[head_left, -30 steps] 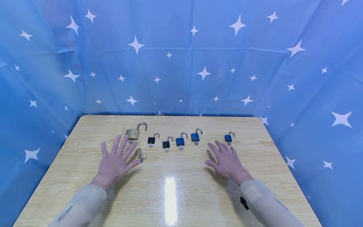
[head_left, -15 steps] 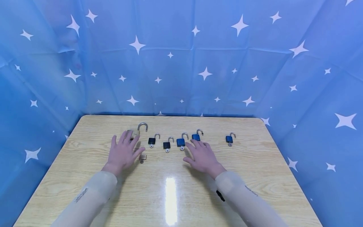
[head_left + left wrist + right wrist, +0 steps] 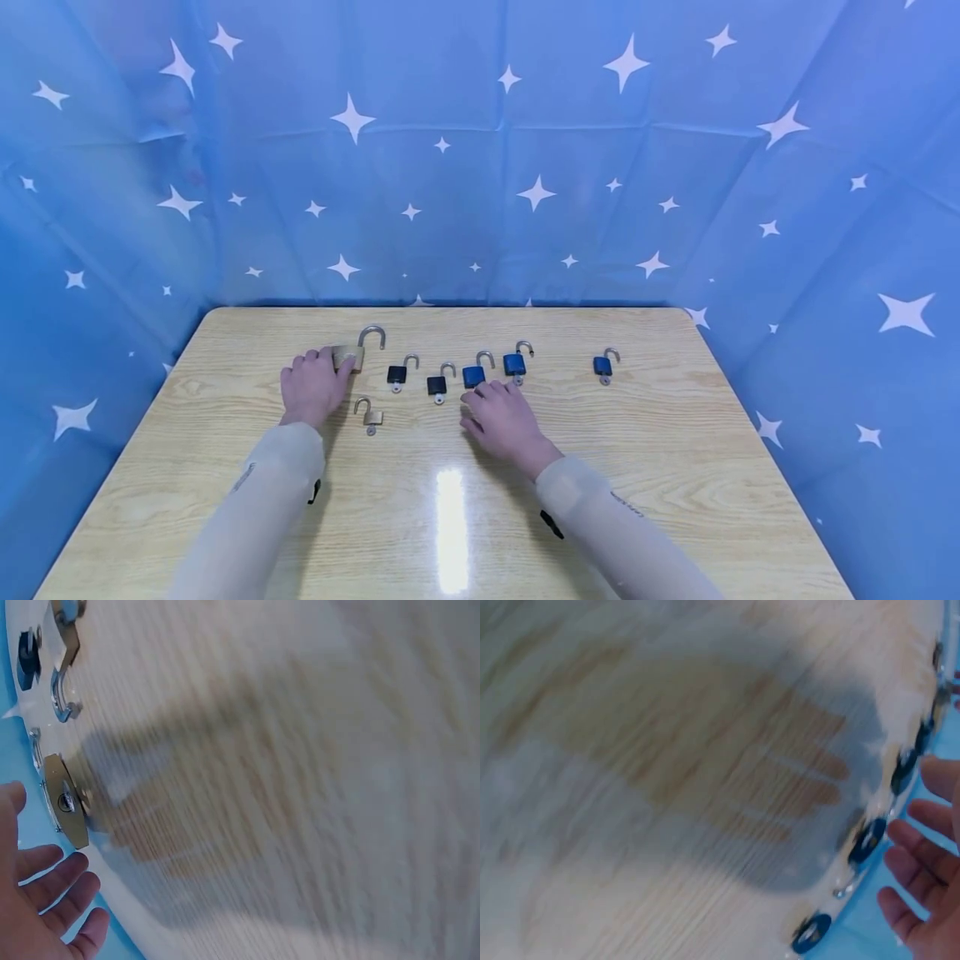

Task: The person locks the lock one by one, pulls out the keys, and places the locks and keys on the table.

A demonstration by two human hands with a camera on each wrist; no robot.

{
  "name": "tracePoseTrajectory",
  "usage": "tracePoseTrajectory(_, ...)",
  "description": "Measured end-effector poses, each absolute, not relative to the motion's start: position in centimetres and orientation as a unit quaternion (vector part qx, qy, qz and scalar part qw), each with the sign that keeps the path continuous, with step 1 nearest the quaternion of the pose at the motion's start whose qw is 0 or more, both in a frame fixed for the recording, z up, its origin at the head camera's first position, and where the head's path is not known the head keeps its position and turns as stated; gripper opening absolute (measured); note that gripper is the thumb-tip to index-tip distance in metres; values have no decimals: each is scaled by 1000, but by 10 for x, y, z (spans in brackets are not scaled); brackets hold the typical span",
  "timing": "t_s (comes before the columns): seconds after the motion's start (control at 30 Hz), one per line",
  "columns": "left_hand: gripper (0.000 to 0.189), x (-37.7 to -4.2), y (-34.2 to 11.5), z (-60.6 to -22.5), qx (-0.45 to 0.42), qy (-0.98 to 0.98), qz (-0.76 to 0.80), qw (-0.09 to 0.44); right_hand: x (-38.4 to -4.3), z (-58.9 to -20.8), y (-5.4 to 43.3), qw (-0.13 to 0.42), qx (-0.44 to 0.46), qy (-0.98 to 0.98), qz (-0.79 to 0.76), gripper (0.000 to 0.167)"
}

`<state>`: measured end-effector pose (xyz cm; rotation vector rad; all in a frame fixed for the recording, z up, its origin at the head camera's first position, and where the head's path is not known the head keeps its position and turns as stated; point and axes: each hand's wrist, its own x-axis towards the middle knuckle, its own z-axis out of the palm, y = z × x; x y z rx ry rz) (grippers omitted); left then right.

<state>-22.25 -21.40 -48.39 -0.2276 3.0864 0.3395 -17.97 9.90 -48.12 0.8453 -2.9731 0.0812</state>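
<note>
My left hand (image 3: 311, 385) is at the left side of a large brass padlock (image 3: 352, 357), its thumb over part of the body. In the left wrist view the fingers are spread loosely around the brass padlock (image 3: 66, 802), not closed on it. My right hand (image 3: 501, 419) hovers with relaxed fingers just in front of a blue padlock (image 3: 473, 377), hiding its lower part. Right of that lies another blue padlock (image 3: 514, 364). Two black padlocks (image 3: 397, 375) (image 3: 437, 385) lie between the hands. A small brass padlock (image 3: 372, 418) sits nearer me. Every shackle stands unlatched.
One more blue padlock (image 3: 602, 366) lies apart on the right. Keys hang in the bottoms of several padlocks. The wooden table (image 3: 675, 517) ends at a blue curtain (image 3: 480, 208) with white stars, which also runs along both sides.
My left hand has moved forward and drawn its spread fingers together at the large brass padlock. My right hand has moved left, from near the far-right blue padlock to the left-most blue one.
</note>
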Motion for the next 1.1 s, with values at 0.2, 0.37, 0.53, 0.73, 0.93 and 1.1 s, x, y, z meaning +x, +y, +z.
tracePoseTrajectory(0.2, 64, -233, -205, -486, -115, 984, 132, 28, -176, -483, 92, 34, 291, -956, 27, 28)
tracePoseTrajectory(0.37, 67, -238, -198, -484, -138, 980, 134, 42, -174, -484, 89, 41, 294, -954, 29, 26)
tracePoseTrajectory(0.53, 67, -242, -198, -483, -165, 972, 156, 55, -175, -485, 87, 48, 290, -955, 44, 25)
tracePoseTrajectory(0.73, 55, -245, -204, -481, -205, 956, 197, 73, -176, -486, 85, 50, 282, -957, 56, 25)
tracePoseTrajectory(0.93, 54, -241, -206, -472, -220, 938, 250, 96, -174, -485, 83, 51, 281, -956, 64, 24)
tracePoseTrajectory(1.1, 54, -243, -204, -471, -245, 925, 268, 109, -172, -484, 82, 46, 277, -958, 67, 24)
